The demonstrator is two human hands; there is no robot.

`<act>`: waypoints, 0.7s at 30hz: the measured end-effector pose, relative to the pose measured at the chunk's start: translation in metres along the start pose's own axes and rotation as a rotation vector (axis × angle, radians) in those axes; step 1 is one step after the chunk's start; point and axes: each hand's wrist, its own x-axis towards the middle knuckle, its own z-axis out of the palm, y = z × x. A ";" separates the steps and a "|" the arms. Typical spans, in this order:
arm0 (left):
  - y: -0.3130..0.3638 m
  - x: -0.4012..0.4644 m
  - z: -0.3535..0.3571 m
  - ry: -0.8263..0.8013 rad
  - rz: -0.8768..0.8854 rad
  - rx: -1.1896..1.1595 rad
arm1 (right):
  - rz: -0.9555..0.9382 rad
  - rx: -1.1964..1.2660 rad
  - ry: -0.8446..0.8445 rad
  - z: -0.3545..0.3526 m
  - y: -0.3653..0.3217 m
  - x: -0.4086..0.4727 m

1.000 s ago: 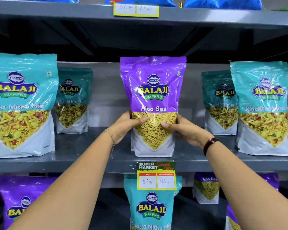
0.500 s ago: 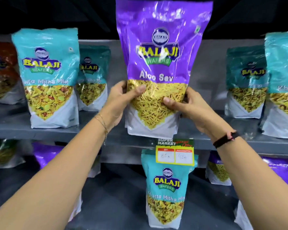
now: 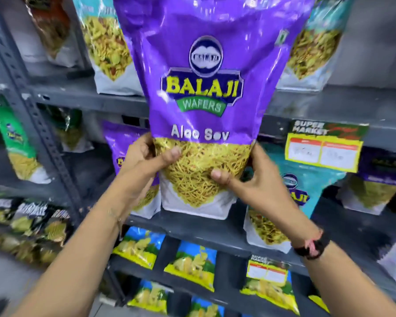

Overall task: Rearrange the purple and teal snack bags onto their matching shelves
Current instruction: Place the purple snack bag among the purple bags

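Yellow-blue chip packets (image 3: 191, 261) on lower shelf; yellow price tag (image 3: 322, 149) above.

This is a shop. Grey metal shelves (image 3: 85, 97) hold rows of snack bags (image 3: 110, 49) standing side by side (many look the same). A yellow price tag (image 3: 322, 149) reading "Super Market" is stuck on a shelf edge.

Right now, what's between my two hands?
The purple Aloo Sev bag, its lower part gripped by left hand and right hand, head view.
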 end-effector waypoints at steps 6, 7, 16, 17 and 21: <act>-0.092 -0.033 -0.021 0.064 -0.217 0.080 | 0.213 0.066 -0.062 0.041 0.083 -0.033; -0.106 -0.034 -0.020 0.046 -0.247 0.089 | 0.245 0.074 -0.059 0.044 0.096 -0.037; -0.195 -0.020 -0.022 0.003 -0.366 0.130 | 0.390 0.056 -0.069 0.067 0.182 -0.030; -0.201 -0.015 -0.023 0.000 -0.371 0.138 | 0.402 0.062 -0.066 0.069 0.189 -0.028; -0.222 0.001 -0.026 -0.006 -0.390 0.168 | 0.434 0.060 -0.066 0.076 0.211 -0.020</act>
